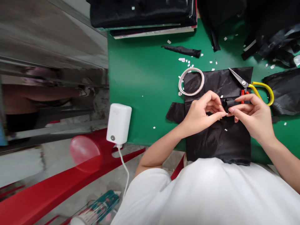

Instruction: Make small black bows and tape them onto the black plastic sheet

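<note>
Black fabric point(217, 143) lies on the green table and hangs over its front edge. Above it, my left hand point(206, 111) pinches a tiny white piece point(226, 114) between thumb and forefinger. My right hand point(253, 114) is closed, its fingertips almost touching the left ones, on a dark strip of the fabric. A white tape ring point(180, 82) rests partly on the fabric's upper left corner. Scissors with yellow handles point(272, 93) lie open just beyond my right hand, over a red-handled tool point(242, 96) that my fingers partly cover.
Folded black cloth point(142, 14) is stacked at the back edge of the green table point(145, 68). More black fabric point(284, 90) lies at the right. White scraps point(181, 59) are scattered about. A white power bank point(119, 123) with a cable sits at the left edge, near a red chair point(58, 181).
</note>
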The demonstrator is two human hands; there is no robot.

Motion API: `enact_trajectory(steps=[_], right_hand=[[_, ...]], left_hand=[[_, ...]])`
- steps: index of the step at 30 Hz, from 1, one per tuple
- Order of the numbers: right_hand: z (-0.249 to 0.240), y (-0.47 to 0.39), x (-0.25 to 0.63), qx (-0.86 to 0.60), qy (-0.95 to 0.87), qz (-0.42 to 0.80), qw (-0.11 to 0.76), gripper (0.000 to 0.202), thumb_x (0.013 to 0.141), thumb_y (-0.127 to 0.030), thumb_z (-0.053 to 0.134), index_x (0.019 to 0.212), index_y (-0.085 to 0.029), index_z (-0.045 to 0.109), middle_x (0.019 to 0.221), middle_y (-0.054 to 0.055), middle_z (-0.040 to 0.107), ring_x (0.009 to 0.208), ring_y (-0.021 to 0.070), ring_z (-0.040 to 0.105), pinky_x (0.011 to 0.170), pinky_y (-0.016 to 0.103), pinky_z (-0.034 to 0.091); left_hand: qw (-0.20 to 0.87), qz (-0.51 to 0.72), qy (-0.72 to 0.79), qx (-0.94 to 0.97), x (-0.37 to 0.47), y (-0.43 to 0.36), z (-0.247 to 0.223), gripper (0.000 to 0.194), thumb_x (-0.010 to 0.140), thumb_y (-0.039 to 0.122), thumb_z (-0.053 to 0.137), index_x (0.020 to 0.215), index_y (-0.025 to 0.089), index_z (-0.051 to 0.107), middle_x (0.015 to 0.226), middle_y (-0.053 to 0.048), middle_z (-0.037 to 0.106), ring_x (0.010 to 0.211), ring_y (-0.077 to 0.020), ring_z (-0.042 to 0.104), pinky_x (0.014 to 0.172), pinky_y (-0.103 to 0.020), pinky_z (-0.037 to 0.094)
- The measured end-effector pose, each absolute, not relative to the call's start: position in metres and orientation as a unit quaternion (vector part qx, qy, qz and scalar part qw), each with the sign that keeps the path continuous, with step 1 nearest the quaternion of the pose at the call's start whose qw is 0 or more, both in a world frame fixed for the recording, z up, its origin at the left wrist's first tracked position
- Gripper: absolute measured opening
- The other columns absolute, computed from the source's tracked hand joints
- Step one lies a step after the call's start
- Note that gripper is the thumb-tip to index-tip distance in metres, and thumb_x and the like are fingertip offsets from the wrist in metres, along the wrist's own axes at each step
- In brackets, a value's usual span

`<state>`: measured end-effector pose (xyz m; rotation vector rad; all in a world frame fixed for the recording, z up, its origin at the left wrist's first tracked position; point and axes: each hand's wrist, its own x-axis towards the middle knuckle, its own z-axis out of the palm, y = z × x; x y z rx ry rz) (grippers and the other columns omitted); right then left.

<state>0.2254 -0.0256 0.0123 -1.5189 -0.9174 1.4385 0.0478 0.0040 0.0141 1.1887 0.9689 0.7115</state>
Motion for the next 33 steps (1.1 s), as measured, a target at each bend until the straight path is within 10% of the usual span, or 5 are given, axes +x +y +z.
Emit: enact_trajectory(steps=[33], right_hand=[[0.008, -0.039, 0.221, -0.593, -0.639, 0.304, 0.385, 0.017, 0.081, -0.013, 0.065, 0.090, -0.025, 0.059, 0.080, -0.002, 0.072, 0.067, 0.0145, 0.072, 0.060, 0.024, 0.058]], left_hand=[[0.636, 0.329, 0.502, 0.485, 0.056, 0.002, 0.001, 0.026, 0.065, 0.008, 0.067, 0.077, 0.017, 0.046, 0.072, 0.005, 0.063, 0.060, -0.0032, 0.059, 0.060, -0.014, 0.049]])
